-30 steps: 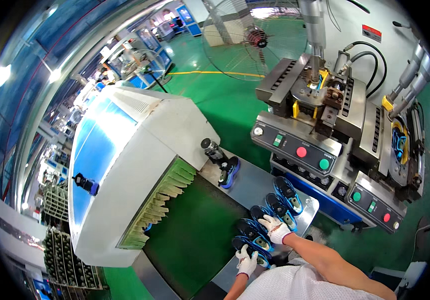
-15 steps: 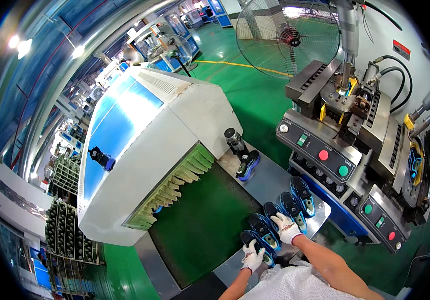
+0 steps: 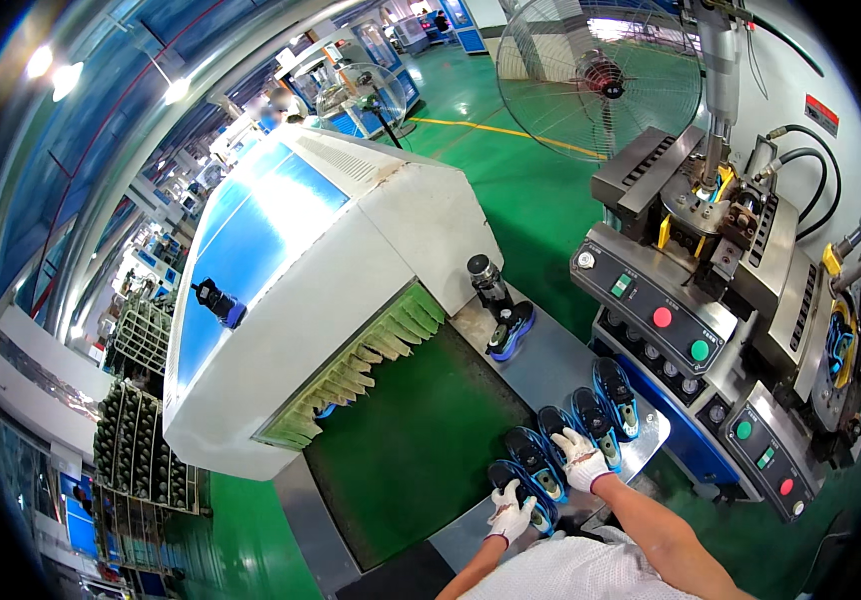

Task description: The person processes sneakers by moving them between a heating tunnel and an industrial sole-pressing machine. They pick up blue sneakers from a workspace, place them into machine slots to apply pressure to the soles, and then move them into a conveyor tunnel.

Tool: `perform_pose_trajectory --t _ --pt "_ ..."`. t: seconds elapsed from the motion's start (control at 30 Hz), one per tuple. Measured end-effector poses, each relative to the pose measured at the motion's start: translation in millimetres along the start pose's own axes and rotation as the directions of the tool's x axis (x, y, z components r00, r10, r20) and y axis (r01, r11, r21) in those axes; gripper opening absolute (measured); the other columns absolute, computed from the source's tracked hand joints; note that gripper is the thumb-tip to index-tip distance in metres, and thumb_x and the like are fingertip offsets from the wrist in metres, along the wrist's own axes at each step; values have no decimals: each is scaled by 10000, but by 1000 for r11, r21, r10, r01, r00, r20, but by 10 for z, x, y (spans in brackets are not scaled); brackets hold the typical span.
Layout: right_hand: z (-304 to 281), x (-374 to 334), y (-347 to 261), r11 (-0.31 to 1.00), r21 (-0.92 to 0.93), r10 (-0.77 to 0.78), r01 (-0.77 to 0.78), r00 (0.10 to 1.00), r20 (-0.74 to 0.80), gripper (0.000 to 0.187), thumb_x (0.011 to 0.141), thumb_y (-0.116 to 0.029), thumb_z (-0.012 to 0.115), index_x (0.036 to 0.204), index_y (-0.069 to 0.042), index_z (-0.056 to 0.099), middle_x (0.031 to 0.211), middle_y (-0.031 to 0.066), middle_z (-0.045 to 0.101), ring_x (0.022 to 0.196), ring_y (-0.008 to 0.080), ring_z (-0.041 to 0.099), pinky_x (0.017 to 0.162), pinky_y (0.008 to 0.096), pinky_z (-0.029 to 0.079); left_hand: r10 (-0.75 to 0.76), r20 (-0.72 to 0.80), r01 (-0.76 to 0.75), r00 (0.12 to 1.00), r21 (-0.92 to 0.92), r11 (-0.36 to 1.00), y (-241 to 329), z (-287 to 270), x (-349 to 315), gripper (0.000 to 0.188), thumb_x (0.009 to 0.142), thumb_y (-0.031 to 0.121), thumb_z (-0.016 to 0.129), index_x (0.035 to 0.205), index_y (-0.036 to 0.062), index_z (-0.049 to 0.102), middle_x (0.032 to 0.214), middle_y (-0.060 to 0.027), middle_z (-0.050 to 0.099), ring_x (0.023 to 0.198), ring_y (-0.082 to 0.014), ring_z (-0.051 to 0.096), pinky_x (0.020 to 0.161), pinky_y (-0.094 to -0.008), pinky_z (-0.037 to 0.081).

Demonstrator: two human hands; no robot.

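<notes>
Several black sneakers with blue soles lie in a row along the grey metal ledge in front of me. My left hand (image 3: pixel 512 514), in a white glove, grips the left-end sneaker (image 3: pixel 507 474), its fingers bent over the upper. My right hand (image 3: pixel 582 463), gloved too, is closed on a sneaker (image 3: pixel 554 419) near the middle of the row. Between them sits another sneaker (image 3: pixel 531 455), and two more, including the right-end sneaker (image 3: pixel 615 390), lie to the right. My fingertips are partly hidden against the dark shoes.
A green conveyor belt (image 3: pixel 406 440) runs from a white-and-blue machine (image 3: pixel 336 250) with a fringed curtain (image 3: pixel 361 365). A blue-soled shoe (image 3: pixel 514 335) stands beside a dark cylinder (image 3: pixel 487 279). At right are a press (image 3: pixel 691 205) with button panels, and a large fan (image 3: pixel 601 75).
The whole view has shifted slightly, so the scene sits a little further right. Both hands stay on the same sneakers.
</notes>
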State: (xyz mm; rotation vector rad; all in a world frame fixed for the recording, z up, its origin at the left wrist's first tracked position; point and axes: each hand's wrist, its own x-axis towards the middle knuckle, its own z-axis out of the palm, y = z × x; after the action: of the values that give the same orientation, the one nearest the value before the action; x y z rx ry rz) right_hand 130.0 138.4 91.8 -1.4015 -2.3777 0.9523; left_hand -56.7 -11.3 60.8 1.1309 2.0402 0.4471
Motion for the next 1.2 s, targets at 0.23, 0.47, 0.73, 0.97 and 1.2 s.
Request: perform_pose_trajectory --t 0.23,0.47,0.73,0.97,1.2 --pt "-10 -8 -2 1000 -8 -11 11 1000 -3 593 890 -81 533 1471 -183 479 1551 179 408 1360 421 460 1153 482 385 -1 0 1 1000 33 999 67 -56 -20 712 920 469 667 1518 215 375 1561 -325 237 1418 -491 346 1126 -618 308" --pt "-85 -60 122 998 55 -5 4 1000 17 688 817 -59 642 1476 -170 475 1545 189 402 1363 421 452 1150 493 381 -30 30 27 999 91 995 213 -27 -39 733 916 478 668 1522 192 371 1548 -310 264 1388 -483 399 1132 -536 361" --pt "110 -17 121 999 15 -41 43 996 -83 603 866 -163 619 1456 -208 504 1520 152 443 1292 417 502 1083 463 451 41 76 -52 996 136 989 94 -170 12 741 933 439 659 1515 105 343 1496 -342 304 1326 -507 452 1125 -502 395" --pt "171 35 138 995 5 -103 104 993 -62 664 821 -67 586 1469 -177 495 1516 161 445 1316 391 492 1099 463 431 -79 44 75 996 78 994 220 -208 -62 726 934 431 655 1529 181 322 1559 -315 231 1385 -506 393 1108 -611 345" --pt "-18 49 87 999 9 -36 36 994 104 793 785 -21 712 1506 -118 398 1552 198 361 1397 391 430 1148 449 386 -64 218 53 974 56 997 354 -668 -125 864 867 590 675 1541 140 378 1599 -326 228 1441 -459 378 1154 -511 367"
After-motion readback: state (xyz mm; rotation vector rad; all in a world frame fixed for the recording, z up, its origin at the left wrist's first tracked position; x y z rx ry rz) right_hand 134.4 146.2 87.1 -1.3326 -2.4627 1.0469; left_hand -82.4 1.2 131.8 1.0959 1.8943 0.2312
